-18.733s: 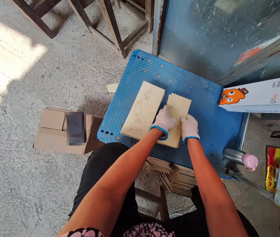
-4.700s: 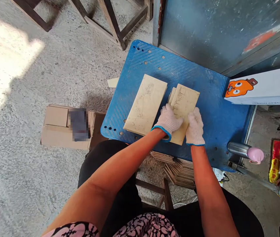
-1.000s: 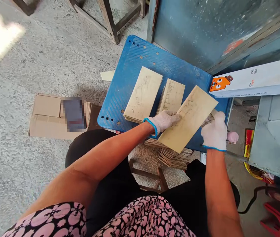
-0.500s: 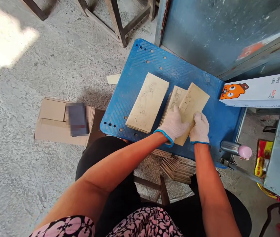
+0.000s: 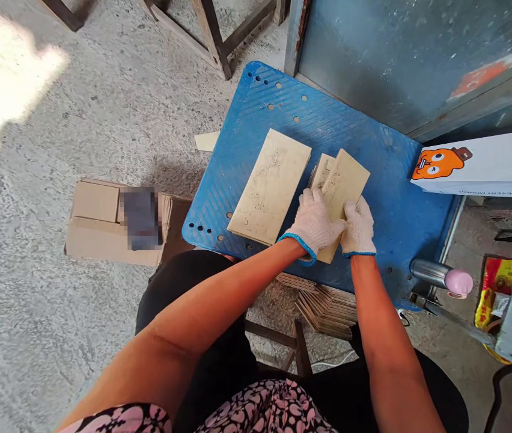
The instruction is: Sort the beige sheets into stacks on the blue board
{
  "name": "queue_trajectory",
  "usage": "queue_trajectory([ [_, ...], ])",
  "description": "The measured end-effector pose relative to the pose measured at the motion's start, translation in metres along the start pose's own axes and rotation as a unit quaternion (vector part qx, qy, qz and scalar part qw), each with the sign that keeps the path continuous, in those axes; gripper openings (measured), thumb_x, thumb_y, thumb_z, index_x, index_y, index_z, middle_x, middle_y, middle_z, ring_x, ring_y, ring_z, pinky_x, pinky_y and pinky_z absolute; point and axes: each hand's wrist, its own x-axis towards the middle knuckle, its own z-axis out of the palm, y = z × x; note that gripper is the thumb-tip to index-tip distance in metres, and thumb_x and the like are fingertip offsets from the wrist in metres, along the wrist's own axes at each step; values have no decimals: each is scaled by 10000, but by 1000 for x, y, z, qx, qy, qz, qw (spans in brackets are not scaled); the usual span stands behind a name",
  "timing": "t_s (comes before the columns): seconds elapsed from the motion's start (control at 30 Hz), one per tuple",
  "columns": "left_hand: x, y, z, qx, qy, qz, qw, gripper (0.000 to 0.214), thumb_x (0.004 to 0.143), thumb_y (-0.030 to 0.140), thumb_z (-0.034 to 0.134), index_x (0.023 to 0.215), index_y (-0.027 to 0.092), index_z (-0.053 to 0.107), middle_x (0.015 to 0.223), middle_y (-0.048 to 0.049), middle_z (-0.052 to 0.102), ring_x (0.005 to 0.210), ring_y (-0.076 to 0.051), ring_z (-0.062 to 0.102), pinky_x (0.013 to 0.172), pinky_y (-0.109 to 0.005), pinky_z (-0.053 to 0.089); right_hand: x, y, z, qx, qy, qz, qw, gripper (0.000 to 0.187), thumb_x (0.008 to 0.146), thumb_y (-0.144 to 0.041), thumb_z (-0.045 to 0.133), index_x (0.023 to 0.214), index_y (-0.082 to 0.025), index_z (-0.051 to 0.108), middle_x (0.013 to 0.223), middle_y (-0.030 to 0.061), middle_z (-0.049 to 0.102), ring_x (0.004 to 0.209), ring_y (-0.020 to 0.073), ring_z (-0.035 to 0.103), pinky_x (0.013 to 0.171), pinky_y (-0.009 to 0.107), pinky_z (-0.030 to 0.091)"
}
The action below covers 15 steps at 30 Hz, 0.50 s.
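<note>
Both hands wear white knit gloves with blue cuffs, close together over the right-hand pile on a blue plastic table [image 5: 256,180]. My left hand [image 5: 312,219] wraps the left side of a stack of thin pale boards [image 5: 322,167], its thumb pointing right. My right hand [image 5: 357,227] grips the right edge of the upper pale board [image 5: 345,174], which lies askew over that stack. A second pile of pale boards [image 5: 270,186], speckled with dark marks, lies to the left, apart from both hands. The fingertips are partly hidden.
A white box with an orange cartoon [image 5: 485,162] stands at the right, with a steel bottle with a pink lid [image 5: 431,273] nearer me. More stacked boards [image 5: 326,307] sit below the table's near edge. A cardboard box [image 5: 94,225] lies on the floor at left.
The upper board and my right hand have shifted left, lining up more closely over the stack. My left hand's fingers have moved farther up the stack's left side. The view has shifted slightly.
</note>
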Motion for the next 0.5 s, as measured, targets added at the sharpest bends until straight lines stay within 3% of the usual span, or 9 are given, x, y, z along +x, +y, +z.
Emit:
queue_trajectory([
  [0.27,12,-7,-2,-5,-40,-53,998,952,790,430,742,1534,74,269,1574,-265,376,1433,-341,459,1129,-399,431,11,-1,1,-12,-28,-1,1000,353,848,-410,561,1131,-224,659,1141,40,722,1036,204,654,948,383,559],
  [0.5,18,-5,1,-3,-33,-67,997,894,801,425,746,1514,94,317,1530,-249,441,1419,-346,483,1108,-411,445,13,-1,1,-39,-40,6,998,381,855,-440,543,1162,-237,643,1166,39,717,1031,205,657,952,381,550],
])
